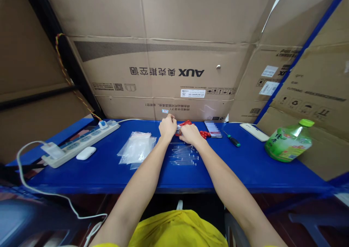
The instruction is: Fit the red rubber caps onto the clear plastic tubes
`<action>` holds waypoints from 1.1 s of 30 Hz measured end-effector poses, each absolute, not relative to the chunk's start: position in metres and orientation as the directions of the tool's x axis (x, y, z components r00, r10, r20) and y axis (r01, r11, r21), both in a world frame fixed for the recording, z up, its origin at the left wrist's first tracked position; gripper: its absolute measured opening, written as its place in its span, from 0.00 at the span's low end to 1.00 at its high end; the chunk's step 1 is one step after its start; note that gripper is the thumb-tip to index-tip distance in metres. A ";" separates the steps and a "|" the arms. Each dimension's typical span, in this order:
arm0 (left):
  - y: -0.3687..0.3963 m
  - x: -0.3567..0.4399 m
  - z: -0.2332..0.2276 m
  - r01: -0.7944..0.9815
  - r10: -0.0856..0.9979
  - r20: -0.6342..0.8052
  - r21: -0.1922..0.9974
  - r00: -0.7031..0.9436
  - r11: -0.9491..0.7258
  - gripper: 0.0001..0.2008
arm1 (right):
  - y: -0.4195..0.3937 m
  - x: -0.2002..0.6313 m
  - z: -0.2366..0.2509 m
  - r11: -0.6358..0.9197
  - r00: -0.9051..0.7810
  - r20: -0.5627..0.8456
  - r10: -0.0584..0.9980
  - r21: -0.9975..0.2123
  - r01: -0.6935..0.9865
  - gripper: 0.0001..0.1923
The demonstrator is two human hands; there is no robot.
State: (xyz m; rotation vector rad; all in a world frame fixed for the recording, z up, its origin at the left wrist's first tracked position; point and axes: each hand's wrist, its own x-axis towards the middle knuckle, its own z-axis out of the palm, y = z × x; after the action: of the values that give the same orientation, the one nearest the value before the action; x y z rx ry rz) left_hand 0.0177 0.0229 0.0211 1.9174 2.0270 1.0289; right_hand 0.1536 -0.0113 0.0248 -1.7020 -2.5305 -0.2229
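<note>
My left hand is at the back of the blue table with its fingers curled; what they hold, if anything, is hidden. Close beside it, my right hand has its fingers bent inward over small red pieces, and its grip cannot be made out. Some red pieces lie just right of that hand, others behind it. Several thin clear tubes lie in a row in front of my hands. Left of my left forearm is a loose stack of clear plastic bags.
A power strip with a white cable and an earbud case are on the left. To the right lie a phone, a screwdriver, a white power bank-like block and a green bottle. Cardboard walls the back.
</note>
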 end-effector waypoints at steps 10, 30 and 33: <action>0.012 0.025 0.034 0.578 0.841 0.440 0.614 0.314 -0.537 0.22 | -0.001 0.178 0.029 0.414 -0.032 0.573 0.819 -0.551 0.724 0.11; 0.023 0.030 0.016 0.772 0.890 0.343 0.462 0.299 -0.437 0.18 | 0.011 0.182 0.014 0.501 -0.009 0.708 0.706 -0.490 0.713 0.09; 0.020 0.034 0.019 0.772 0.919 0.307 0.511 0.248 -0.379 0.17 | 0.009 0.177 0.014 0.448 -0.023 0.718 0.696 -0.409 0.795 0.09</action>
State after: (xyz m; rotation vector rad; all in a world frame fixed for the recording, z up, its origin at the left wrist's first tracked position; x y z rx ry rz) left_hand 0.0345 0.0202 0.0191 2.2660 1.5771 0.8331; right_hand 0.1774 0.0085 0.0138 -1.2838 -1.7518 -0.1315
